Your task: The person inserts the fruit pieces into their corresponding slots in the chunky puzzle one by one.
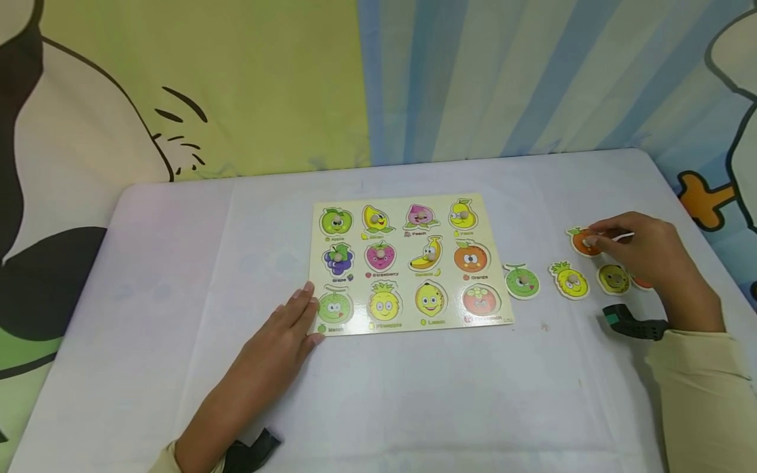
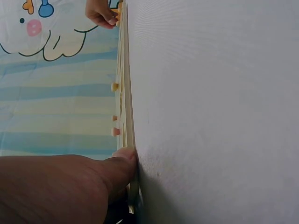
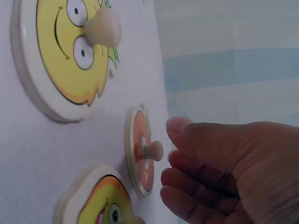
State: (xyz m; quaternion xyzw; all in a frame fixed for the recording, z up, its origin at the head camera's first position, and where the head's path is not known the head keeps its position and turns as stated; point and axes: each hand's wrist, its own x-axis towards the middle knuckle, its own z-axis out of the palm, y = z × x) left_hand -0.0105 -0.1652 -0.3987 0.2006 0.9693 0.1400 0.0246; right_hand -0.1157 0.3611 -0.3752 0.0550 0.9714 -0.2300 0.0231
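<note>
My left hand rests along the left edge of a fruit puzzle board, fingers straight. In the left wrist view its thumb presses against the board's edge. My right hand is at a loose orange piece. In the right wrist view, the thumb and loosely curled fingers sit just short of that piece's wooden knob, with a small gap. Close by lie a pineapple piece, a round yellow piece and a red piece, partly hidden by the hand.
A green melon piece lies by the board's right edge. Several knobbed pieces, including a banana and a strawberry, sit in the board. Its front-row recesses show printed fruit without knobs. A patterned curtain hangs behind the white table.
</note>
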